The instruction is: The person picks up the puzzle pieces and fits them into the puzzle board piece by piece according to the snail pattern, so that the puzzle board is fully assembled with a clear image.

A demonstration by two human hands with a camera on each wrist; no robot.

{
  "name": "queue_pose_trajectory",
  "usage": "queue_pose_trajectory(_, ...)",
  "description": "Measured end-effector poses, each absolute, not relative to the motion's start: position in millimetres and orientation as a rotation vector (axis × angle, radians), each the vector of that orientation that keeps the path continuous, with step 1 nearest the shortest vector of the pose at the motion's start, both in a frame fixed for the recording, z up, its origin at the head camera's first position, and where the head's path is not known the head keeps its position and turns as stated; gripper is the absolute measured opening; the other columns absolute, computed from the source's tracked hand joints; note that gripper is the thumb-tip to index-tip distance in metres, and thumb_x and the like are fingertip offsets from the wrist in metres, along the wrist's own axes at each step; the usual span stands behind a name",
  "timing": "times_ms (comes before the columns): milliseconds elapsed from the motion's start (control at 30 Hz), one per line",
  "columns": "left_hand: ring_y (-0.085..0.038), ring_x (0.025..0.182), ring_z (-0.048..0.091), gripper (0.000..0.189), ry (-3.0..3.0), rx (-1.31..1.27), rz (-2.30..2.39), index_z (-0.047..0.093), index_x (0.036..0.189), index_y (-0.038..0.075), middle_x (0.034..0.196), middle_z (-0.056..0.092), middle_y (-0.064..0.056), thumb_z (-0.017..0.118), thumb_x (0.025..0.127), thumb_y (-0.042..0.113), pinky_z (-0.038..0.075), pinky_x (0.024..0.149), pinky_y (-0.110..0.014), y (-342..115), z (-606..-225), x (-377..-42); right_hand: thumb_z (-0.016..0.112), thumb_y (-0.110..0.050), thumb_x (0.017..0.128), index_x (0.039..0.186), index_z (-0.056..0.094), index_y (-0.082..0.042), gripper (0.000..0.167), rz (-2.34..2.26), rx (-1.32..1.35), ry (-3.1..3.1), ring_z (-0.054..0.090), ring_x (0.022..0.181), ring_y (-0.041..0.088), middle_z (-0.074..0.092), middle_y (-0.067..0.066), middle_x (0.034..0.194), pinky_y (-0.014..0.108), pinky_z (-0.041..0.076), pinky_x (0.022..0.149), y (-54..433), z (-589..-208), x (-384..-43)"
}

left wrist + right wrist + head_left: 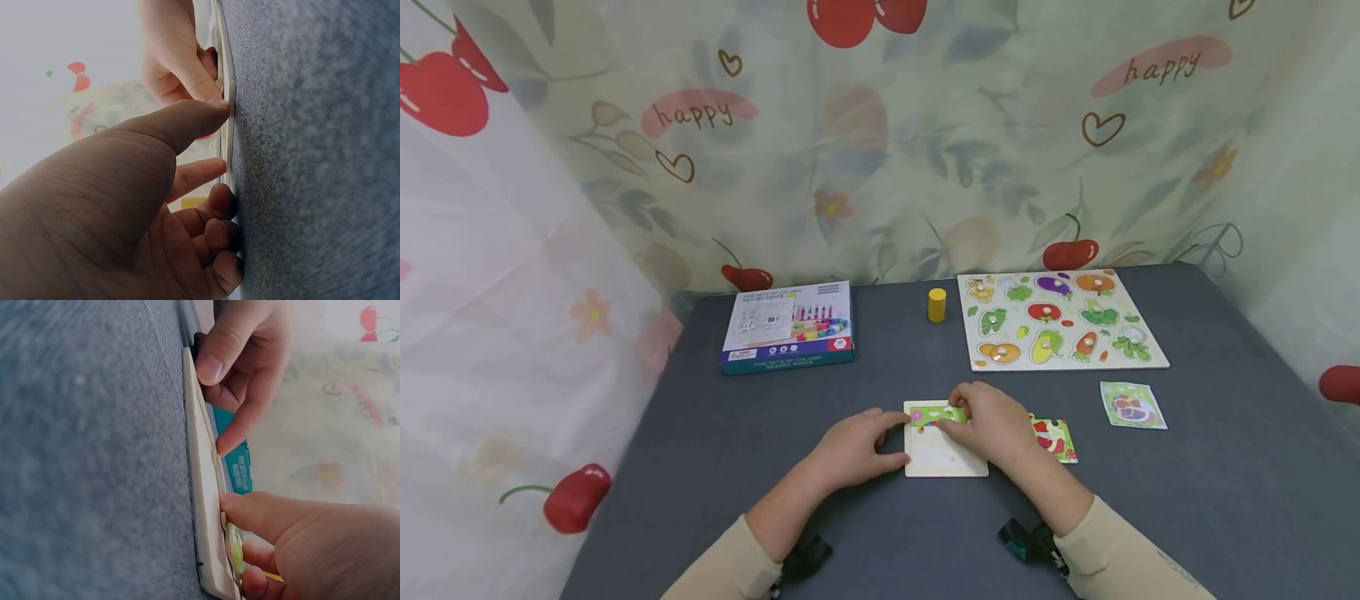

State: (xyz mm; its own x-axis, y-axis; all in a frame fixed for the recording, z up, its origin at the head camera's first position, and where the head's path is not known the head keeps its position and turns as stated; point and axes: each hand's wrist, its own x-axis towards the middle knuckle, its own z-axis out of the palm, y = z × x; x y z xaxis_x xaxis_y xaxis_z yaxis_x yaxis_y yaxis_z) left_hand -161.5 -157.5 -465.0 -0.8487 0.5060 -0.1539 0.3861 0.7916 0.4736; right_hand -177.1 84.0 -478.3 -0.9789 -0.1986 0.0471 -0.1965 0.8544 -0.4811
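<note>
A square, pale puzzle board (943, 458) lies on the dark table, with green picture pieces (920, 416) along its far side. My left hand (853, 447) touches the board's left side with thumb and index finger stretched out. Its other fingers curl under in the left wrist view. At the board's far right part, my right hand (996, 423) pinches a green puzzle piece (235, 549) between thumb and fingers. The piece stands slightly tilted at the board's surface and is partly hidden by the fingers.
More red and green puzzle pieces (1056, 439) lie right of the board, partly behind the right hand. Farther right is a small picture card (1133, 406). At the back are a vegetable peg board (1030, 333), a yellow cylinder (936, 306) and a flat box (760, 325).
</note>
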Motion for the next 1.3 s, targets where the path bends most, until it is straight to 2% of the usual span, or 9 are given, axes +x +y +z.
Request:
queue_pose_trajectory(200, -0.012, 0.065, 0.045, 0.056, 2.709, 0.706, 0.635, 0.062, 0.143, 0.025, 0.079, 0.049, 0.004, 0.076, 0.092, 0.045, 0.033, 0.057, -0.029, -157.2, -463.9, -160.4, 0.085, -0.04, 0.083, 0.099, 0.074, -0.016, 0.031, -0.796, -0.38, 3.029, 0.05, 0.068, 0.013, 0.052, -0.004, 0.079, 0.034, 0.042, 0.062, 86.9, -475.7, -176.4)
queue_pose_trajectory(367, -0.012, 0.065, 0.045, 0.056, 2.706, 0.705, 0.646, 0.062, 0.143, 0.025, 0.078, 0.049, 0.004, 0.075, 0.092, 0.045, 0.033, 0.057, -0.029, -157.0, -462.5, -159.4, 0.086, -0.034, 0.083, 0.1, 0.076, -0.015, 0.027, -0.807, -0.445, 3.022, 0.057, 0.079, 0.015, 0.061, -0.002, 0.091, 0.039, 0.049, 0.072, 96.3, -464.7, -177.5)
queue_pose_trajectory(500, -0.013, 0.066, 0.046, 0.056, 2.7, 0.685, 0.644, 0.061, 0.143, 0.025, 0.079, 0.049, 0.004, 0.075, 0.092, 0.045, 0.034, 0.058, -0.029, -157.3, -462.8, -159.6, 0.087, -0.03, 0.083, 0.102, 0.077, -0.015, 0.027, -0.782, -0.465, 3.005, 0.059, 0.083, 0.017, 0.064, -0.002, 0.095, 0.042, 0.05, 0.078, 104.1, -458.1, -179.6)
queue_pose_trajectory(800, -0.013, 0.066, 0.047, 0.058, 2.699, 0.671, 0.63, 0.061, 0.143, 0.026, 0.08, 0.05, 0.004, 0.076, 0.091, 0.047, 0.034, 0.058, -0.029, -157.9, -465.1, -160.5, 0.088, -0.035, 0.082, 0.107, 0.08, -0.018, 0.031, -0.778, -0.475, 2.939, 0.054, 0.08, 0.014, 0.061, -0.002, 0.097, 0.038, 0.046, 0.074, 107.4, -465.3, -184.8)
queue_pose_trajectory(1000, -0.013, 0.067, 0.047, 0.058, 2.702, 0.666, 0.619, 0.061, 0.143, 0.026, 0.08, 0.05, 0.005, 0.075, 0.091, 0.048, 0.034, 0.058, -0.029, -157.8, -466.4, -160.6, 0.09, -0.028, 0.079, 0.112, 0.079, -0.014, 0.037, -0.764, -0.508, 2.86, 0.055, 0.086, 0.016, 0.06, 0.001, 0.102, 0.039, 0.048, 0.079, 113.9, -457.2, -185.7)
queue_pose_trajectory(1300, -0.013, 0.067, 0.048, 0.058, 2.703, 0.668, 0.622, 0.061, 0.144, 0.027, 0.08, 0.05, 0.005, 0.075, 0.091, 0.047, 0.035, 0.058, -0.029, -158.2, -465.9, -160.2, 0.09, -0.027, 0.08, 0.115, 0.081, -0.018, 0.037, -0.706, -0.503, 2.879, 0.051, 0.083, 0.016, 0.057, 0.0, 0.1, 0.035, 0.044, 0.071, 112.2, -457.6, -185.3)
